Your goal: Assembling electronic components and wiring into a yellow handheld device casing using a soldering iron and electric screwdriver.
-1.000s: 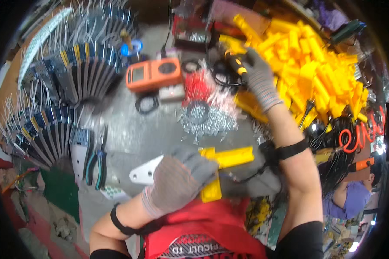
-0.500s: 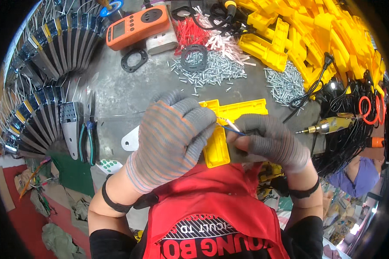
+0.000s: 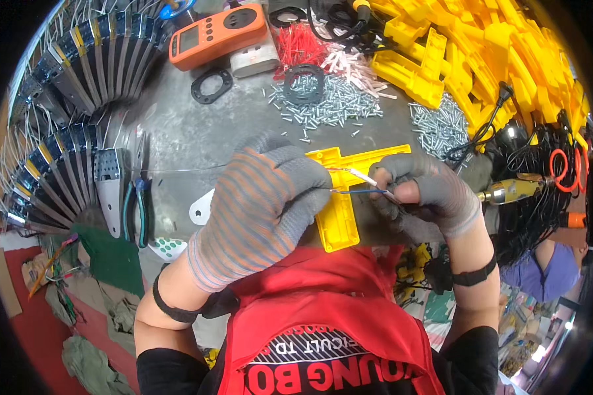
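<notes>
The yellow housing (image 3: 338,227) lies on the grey table (image 3: 171,138). Over it, wires (image 3: 359,191) span between the left hand (image 3: 257,204), fingers clamped on them, and the right hand (image 3: 438,195), fingers likewise clamped. Screws (image 3: 329,108) lie beyond the housing.

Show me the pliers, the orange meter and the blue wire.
Pliers (image 3: 140,186): head view, near the pivot.
Orange meter (image 3: 218,37): head view, front face.
Blue wire (image 3: 359,191): head view, middle of its visible stretch.

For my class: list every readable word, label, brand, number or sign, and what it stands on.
Red apron: large and small lettering, upside down; I leave the wording uncopied.
Orange meter: any reading on its screen is too small to make out.
No other text is legible.
</notes>
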Motion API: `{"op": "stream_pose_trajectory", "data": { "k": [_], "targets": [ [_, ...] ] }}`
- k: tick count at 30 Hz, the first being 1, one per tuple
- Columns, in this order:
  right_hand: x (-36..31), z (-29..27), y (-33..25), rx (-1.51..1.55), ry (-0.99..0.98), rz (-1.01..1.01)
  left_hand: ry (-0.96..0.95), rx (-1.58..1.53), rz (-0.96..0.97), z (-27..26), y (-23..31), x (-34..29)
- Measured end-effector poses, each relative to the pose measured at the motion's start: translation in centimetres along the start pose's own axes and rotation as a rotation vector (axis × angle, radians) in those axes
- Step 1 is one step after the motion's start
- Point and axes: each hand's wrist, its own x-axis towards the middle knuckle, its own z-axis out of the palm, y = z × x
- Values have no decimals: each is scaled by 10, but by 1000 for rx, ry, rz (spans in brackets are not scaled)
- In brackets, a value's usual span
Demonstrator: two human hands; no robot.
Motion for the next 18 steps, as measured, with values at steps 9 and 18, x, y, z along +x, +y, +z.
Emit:
{"op": "stream_pose_trajectory", "data": {
  "k": [9, 18],
  "targets": [
    [-2, 14, -13, -79, 94, 116, 20, 24, 63, 2, -3, -2],
    [11, 30, -3, -352, 222, 26, 49, -21, 54, 4, -4, -4]
  ]
}}
